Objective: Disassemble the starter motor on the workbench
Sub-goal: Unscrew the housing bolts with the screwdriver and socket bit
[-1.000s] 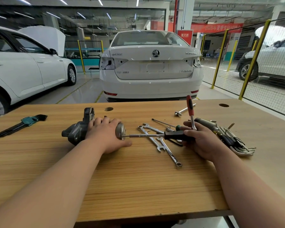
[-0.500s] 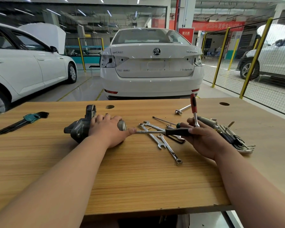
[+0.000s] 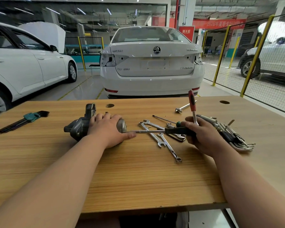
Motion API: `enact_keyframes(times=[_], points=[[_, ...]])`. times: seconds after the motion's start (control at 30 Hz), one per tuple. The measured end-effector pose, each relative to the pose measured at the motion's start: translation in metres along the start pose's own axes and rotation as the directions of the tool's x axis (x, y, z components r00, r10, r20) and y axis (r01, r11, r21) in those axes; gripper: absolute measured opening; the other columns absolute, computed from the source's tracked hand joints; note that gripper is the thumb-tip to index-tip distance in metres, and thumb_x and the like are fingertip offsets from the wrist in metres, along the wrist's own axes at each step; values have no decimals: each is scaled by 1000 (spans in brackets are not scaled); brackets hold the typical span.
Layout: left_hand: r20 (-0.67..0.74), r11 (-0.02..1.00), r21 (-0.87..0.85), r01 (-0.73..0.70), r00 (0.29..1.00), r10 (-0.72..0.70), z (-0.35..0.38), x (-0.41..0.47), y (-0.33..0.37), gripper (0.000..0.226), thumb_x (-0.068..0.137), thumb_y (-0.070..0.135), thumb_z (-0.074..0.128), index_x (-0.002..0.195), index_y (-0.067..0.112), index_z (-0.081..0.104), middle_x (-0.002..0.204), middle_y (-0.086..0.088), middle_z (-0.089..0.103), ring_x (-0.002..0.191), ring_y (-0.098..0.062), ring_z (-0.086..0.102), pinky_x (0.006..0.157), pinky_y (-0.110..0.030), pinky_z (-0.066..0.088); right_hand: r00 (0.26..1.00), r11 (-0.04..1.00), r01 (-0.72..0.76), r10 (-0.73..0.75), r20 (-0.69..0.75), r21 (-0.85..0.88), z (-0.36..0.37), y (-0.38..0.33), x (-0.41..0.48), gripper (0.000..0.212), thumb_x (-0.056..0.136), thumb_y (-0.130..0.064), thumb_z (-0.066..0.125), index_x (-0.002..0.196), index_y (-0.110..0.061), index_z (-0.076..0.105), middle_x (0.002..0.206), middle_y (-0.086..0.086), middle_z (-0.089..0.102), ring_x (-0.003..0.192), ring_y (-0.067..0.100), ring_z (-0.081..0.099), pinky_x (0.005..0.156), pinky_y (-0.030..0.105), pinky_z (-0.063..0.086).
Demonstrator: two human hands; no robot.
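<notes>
Our right hand is closed around the black handle of a screwdriver; a red-handled ratchet stands up behind the same hand, and we cannot tell whether the fingers also pinch it. The screwdriver shaft runs level to the left, its tip at the rounded metal end cap of the starter motor.

Our left hand lies flat over the motor body, fingers curled over the top and thumb stretched along the bench beneath the shaft, pinning the motor on its side. The motor sits left of centre on the workbench, nose housing pointing left.

Step in hand, as we judge it: working a fastener at the end cap, early in the teardown, since the motor looks whole. The next move calls for the tip seated square and axial pressure held while turning, left hand resisting roll. Whether the tip is engaged is too small to tell.

Loose combination wrenches lie under the shaft; hex key sets at far left and far right. No tray or box is in view; any removed screws would lie loose on the bench.
</notes>
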State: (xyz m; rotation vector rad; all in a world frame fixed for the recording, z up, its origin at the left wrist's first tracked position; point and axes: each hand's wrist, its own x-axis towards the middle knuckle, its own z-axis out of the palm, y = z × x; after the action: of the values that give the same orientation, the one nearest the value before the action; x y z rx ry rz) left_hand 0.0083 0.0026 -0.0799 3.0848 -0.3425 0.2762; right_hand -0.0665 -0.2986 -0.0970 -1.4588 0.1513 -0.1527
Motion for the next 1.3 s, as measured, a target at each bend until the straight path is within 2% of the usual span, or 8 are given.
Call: enact_keyframes(times=[0.07,0.17,0.33,0.5,0.73,1.0,1.23,1.3], points=[[0,998,60,-30,1000,30,1,-1,-1,108,54,94,45,143,37,23,144,-2,36,134,-28,26,112,-48,14,998,998,-23,19,64,61,-4,0,0,33,92,7,53,114,-18,57,121,9,59,102,27,61,79,38,53],[18,997,64,-35,999,33,-1,0,0,108,55,91,49,144,36,21,145,-3,35,135,-29,25,112,-49,13,997,996,-35,30,68,78,-4,1,0,43,89,16,47,113,-18,57,124,9,58,113,31,57,92,42,49],[2,992,12,-124,992,124,-3,-4,-1,82,81,73,45,148,39,10,155,0,16,143,-28,1,114,-54,2,994,999,-30,27,-110,-30,3,-1,1,16,96,-4,53,107,-13,60,108,14,64,91,28,63,64,34,52],[-36,938,103,-331,941,336,1,-12,6,41,99,46,34,137,35,45,155,-1,19,144,-24,6,116,-56,6,942,997,-70,70,-328,10,-4,-2,9,11,99,-13,51,93,-15,60,94,12,65,74,24,60,60,35,49],[-61,932,24,-361,930,361,-1,-16,9,37,100,39,34,129,30,55,147,9,33,141,-15,16,116,-56,9,952,995,-76,55,-302,-58,-3,2,8,11,99,-18,53,101,-11,62,88,11,68,58,21,55,50,32,44],[-246,877,239,-416,848,469,-3,-20,26,28,99,25,43,118,22,63,125,7,56,123,-16,42,114,-36,13,953,996,-76,58,-297,-48,-3,0,5,11,99,-17,52,100,-11,61,90,12,67,59,22,55,52,32,43],[-264,837,226,-498,796,545,-4,-28,66,25,94,7,40,104,15,62,109,-1,58,99,-20,53,93,-32,34,940,998,-52,36,-340,-38,0,3,5,11,99,-18,52,105,-11,59,93,13,64,61,21,55,52,32,44],[-295,790,219,-572,733,613,-8,-36,96,21,91,6,46,98,14,64,104,-1,61,92,-19,57,85,-31,41,926,999,-27,14,-377,-30,3,2,6,8,99,-17,52,101,-13,59,91,11,64,63,21,56,53,32,44]])
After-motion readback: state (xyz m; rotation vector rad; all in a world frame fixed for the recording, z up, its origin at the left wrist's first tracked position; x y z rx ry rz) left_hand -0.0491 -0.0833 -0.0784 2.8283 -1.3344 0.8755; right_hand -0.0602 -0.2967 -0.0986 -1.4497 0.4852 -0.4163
